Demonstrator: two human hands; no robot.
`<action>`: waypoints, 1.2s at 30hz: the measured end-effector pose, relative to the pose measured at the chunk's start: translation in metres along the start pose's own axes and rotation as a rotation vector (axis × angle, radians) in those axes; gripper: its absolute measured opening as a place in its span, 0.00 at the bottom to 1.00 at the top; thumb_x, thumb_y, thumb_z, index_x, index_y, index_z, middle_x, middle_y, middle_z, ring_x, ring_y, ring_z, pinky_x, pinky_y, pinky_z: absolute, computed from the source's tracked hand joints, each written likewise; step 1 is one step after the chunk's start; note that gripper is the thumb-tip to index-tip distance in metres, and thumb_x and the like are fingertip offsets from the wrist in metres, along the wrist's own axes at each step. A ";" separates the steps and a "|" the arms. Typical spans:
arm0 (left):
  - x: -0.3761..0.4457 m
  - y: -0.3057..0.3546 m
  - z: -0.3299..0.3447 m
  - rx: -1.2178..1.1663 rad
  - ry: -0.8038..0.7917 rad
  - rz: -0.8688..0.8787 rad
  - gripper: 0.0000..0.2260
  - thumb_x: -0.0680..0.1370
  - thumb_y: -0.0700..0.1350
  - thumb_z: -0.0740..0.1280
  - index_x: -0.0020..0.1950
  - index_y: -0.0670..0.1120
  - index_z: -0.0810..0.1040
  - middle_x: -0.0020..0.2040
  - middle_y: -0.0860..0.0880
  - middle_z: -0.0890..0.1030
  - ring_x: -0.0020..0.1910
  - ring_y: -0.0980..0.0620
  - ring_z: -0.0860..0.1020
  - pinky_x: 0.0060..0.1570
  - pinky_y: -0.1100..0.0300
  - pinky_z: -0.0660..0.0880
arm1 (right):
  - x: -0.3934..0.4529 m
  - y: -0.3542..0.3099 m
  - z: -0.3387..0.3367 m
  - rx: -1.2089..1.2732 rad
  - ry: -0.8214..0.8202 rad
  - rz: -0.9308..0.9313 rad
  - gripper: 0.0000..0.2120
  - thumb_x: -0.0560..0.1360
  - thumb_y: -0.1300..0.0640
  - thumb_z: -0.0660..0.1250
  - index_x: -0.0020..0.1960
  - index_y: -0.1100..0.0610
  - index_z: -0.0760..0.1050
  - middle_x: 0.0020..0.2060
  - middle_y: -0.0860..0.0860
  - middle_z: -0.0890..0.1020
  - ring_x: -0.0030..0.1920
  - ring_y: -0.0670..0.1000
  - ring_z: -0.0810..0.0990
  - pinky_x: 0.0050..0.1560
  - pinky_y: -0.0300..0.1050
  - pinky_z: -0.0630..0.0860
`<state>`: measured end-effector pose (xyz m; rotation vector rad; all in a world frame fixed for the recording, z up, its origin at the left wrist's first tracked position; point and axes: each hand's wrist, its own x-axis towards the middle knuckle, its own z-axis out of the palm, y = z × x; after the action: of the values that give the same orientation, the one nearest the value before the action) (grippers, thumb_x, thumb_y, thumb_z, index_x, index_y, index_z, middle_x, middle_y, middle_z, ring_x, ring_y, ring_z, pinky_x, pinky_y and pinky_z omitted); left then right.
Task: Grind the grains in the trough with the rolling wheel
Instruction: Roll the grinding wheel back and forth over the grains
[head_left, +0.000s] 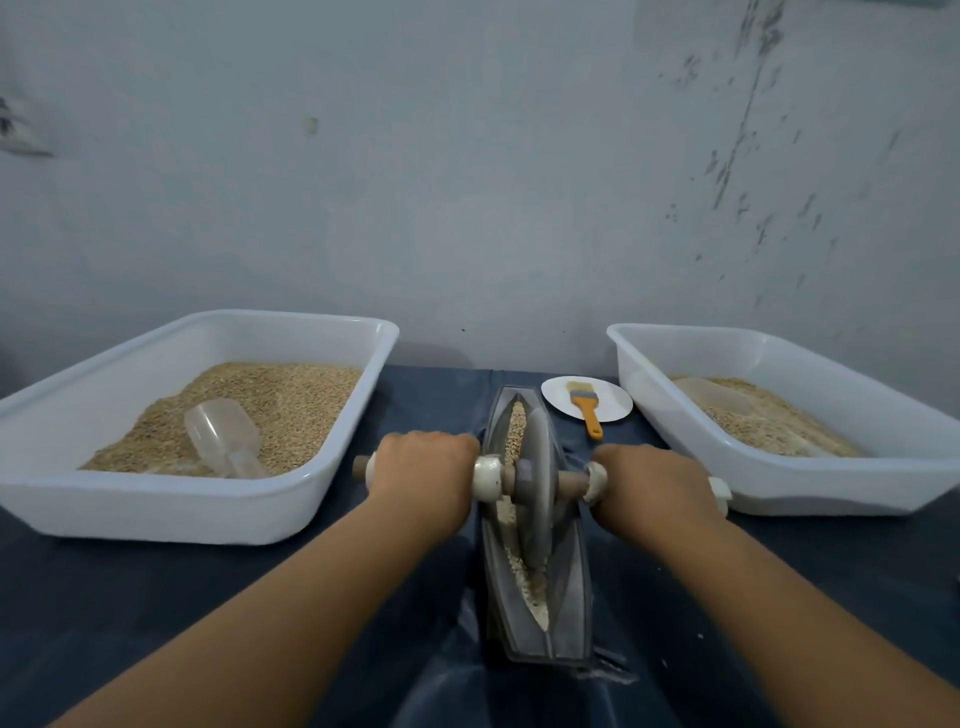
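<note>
While both hands, left hand (423, 470) and right hand (652, 480), grip the axle of the rolling wheel (535, 480) | trough (569, 592) at table centre holds grains (514, 434) | trays at left edge (156, 512) and right edge (810, 501) | brush (587, 408) on plate (556, 397) behind.

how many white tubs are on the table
2. One white tub sits left of the trough, holding grain and a clear scoop. The other white tub sits to the right, also holding grain. None seems hidden.

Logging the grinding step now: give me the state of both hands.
Left hand: closed around the left handle of the rolling wheel.
Right hand: closed around the wheel's right handle.
</note>
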<state>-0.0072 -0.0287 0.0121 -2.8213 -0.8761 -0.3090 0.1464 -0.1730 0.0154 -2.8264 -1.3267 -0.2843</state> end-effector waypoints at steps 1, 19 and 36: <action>0.006 0.001 -0.003 0.007 -0.027 0.004 0.08 0.74 0.45 0.67 0.51 0.53 0.72 0.41 0.53 0.72 0.44 0.49 0.76 0.45 0.54 0.68 | 0.004 0.001 0.000 0.022 -0.019 -0.001 0.06 0.73 0.51 0.65 0.41 0.46 0.68 0.35 0.44 0.73 0.39 0.49 0.75 0.37 0.44 0.67; -0.002 0.003 -0.004 0.032 0.032 0.039 0.11 0.73 0.45 0.67 0.42 0.54 0.64 0.33 0.54 0.66 0.36 0.51 0.69 0.39 0.55 0.63 | -0.005 0.016 -0.003 0.140 -0.205 -0.058 0.07 0.68 0.51 0.70 0.39 0.47 0.71 0.36 0.45 0.78 0.37 0.48 0.78 0.33 0.42 0.68; -0.027 -0.006 0.012 -0.067 0.191 0.040 0.10 0.72 0.48 0.66 0.40 0.54 0.64 0.32 0.55 0.68 0.34 0.52 0.72 0.34 0.58 0.62 | -0.013 0.016 -0.003 0.006 0.042 -0.144 0.11 0.67 0.48 0.68 0.34 0.46 0.65 0.31 0.44 0.73 0.31 0.43 0.70 0.28 0.41 0.59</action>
<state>-0.0313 -0.0357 -0.0054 -2.8058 -0.7814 -0.6016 0.1497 -0.1933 0.0168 -2.7086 -1.5216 -0.3384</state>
